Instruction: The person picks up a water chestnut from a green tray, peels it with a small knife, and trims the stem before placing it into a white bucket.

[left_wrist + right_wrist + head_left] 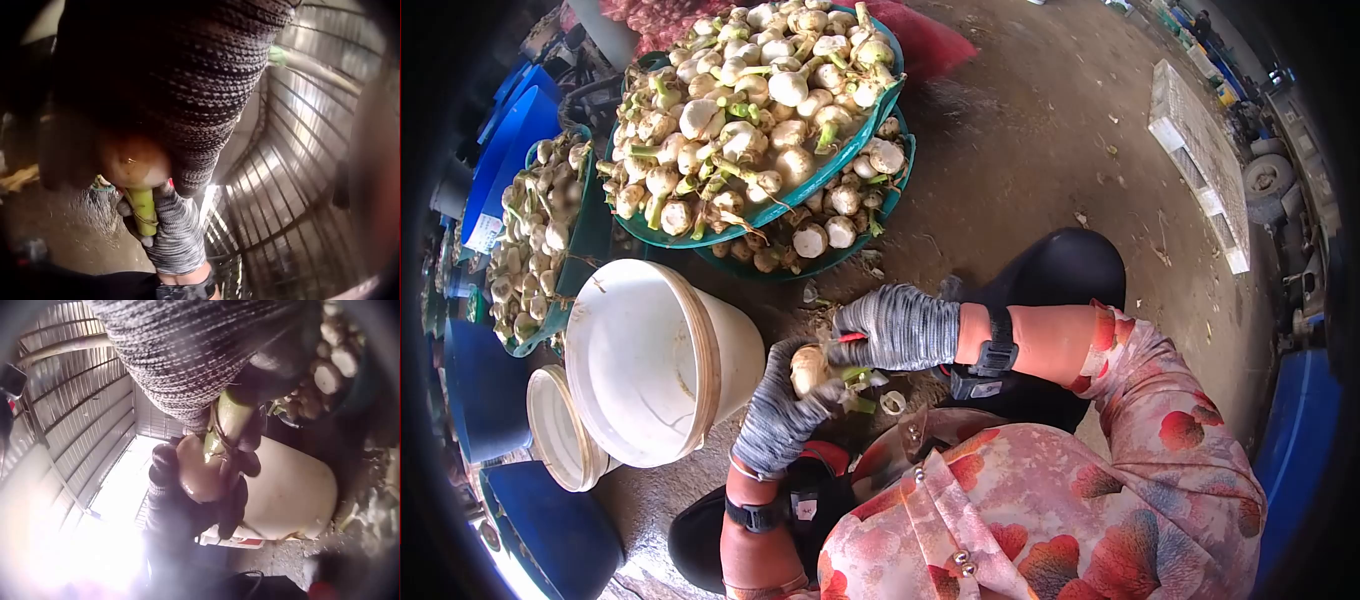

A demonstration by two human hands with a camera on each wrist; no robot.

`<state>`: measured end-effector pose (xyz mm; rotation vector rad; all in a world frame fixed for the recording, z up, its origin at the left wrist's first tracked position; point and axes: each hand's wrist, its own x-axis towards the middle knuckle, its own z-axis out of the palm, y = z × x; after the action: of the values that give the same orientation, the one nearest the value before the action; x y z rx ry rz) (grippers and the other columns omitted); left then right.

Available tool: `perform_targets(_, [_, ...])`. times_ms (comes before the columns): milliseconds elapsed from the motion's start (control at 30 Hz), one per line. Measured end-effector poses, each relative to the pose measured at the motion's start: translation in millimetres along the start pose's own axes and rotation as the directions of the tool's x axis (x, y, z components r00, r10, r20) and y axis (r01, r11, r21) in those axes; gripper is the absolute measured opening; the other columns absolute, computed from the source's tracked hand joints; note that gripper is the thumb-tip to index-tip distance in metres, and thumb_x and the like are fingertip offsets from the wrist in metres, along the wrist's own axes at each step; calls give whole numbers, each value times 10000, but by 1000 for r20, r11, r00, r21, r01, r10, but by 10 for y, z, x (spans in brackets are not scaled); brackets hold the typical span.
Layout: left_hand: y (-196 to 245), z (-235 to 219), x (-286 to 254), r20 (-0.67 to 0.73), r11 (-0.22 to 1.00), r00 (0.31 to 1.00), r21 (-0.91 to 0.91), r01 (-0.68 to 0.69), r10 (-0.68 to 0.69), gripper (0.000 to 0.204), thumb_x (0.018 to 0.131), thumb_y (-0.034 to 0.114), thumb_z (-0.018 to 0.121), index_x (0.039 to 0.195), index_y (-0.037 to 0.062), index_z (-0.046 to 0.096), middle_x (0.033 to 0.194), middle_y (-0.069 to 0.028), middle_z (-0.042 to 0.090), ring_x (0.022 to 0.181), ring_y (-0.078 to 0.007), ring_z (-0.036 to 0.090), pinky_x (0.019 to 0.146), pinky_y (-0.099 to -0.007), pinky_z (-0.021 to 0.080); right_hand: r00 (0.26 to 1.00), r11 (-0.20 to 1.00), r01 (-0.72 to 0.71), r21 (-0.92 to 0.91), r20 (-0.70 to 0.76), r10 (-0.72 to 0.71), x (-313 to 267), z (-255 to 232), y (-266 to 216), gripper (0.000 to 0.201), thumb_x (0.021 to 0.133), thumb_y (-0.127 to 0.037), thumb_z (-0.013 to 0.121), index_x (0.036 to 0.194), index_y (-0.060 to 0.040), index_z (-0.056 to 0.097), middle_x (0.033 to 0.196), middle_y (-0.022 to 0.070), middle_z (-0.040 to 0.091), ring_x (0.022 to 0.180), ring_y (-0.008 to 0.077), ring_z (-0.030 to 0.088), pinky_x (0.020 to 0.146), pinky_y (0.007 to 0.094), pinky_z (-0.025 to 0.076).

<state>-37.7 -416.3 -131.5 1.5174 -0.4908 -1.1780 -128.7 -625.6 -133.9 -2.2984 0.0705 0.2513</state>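
A pale round bulb (809,370) is gripped by my gloved left hand (778,425), beside the white bucket. My gloved right hand (905,328) curls round a small red tool (852,338) at the bulb's far side; no blade can be made out. In the left wrist view a thick green stem (144,209) runs from the bulb (134,164) down to the right hand (178,231). The right wrist view has left fingers (164,478) round the bulb (203,469), with the stem (232,419) close under the right hand (181,356).
Large green-rimmed baskets heaped with bulbs (790,90) stand ahead. A big white bucket (735,345) and a smaller one (550,425) are at the left, near blue tubs (485,390). Trimmings (892,402) lie by my knees. A white pallet (1200,160) stands at the right.
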Motion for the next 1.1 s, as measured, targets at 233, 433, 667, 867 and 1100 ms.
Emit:
perform_targets(233, [-192, 6, 59, 71, 575, 777, 631, -521, 626, 683, 704, 29, 819, 1283, 45, 458, 1261, -204, 505, 1167, -371, 551, 1007, -429, 466, 994, 936, -110, 334, 61, 95, 176, 31, 177, 510, 924, -525, 614, 899, -20, 673, 807, 226, 666, 782, 412, 634, 720, 441, 500])
perform_targets(433, [-180, 62, -10, -79, 855, 873, 262, -447, 481, 690, 781, 105, 812, 1339, 26, 414, 1289, -141, 480, 1185, -246, 508, 1013, -370, 440, 992, 992, 101, 70, -84, -95, 56, 99, 21, 409, 914, -460, 658, 990, -58, 657, 813, 205, 650, 820, 395, 651, 721, 433, 514])
perform_targets(667, [-70, 137, 34, -9, 590, 776, 655, -472, 631, 628, 760, 77, 787, 1311, 46, 488, 1254, -203, 526, 1158, -356, 559, 1001, -412, 468, 968, 987, -14, 159, -247, 53, 163, 120, 211, 369, 956, -414, 630, 936, -47, 611, 775, 177, 632, 690, 340, 601, 664, 410, 498])
perform_targets(867, [-139, 222, 22, 95, 336, 629, 779, -529, 771, 646, 756, 81, 790, 1326, 79, 487, 1288, -206, 516, 1192, -384, 547, 1004, -464, 478, 927, 836, -342, 430, 302, 224, 180, -40, 283, 369, 966, -415, 642, 1066, -64, 695, 830, 84, 686, 751, 111, 617, 696, 317, 511])
perform_targets(1100, [73, 346, -9, -503, 788, 622, 237, -569, 600, 615, 951, 409, 645, 1386, 36, 419, 1358, -193, 478, 1235, -319, 535, 1065, -445, 437, 937, 702, -257, 664, 349, 13, -45, 479, 360, 367, 898, -471, 691, 949, -108, 700, 730, 24, 604, 678, 190, 593, 610, 363, 474])
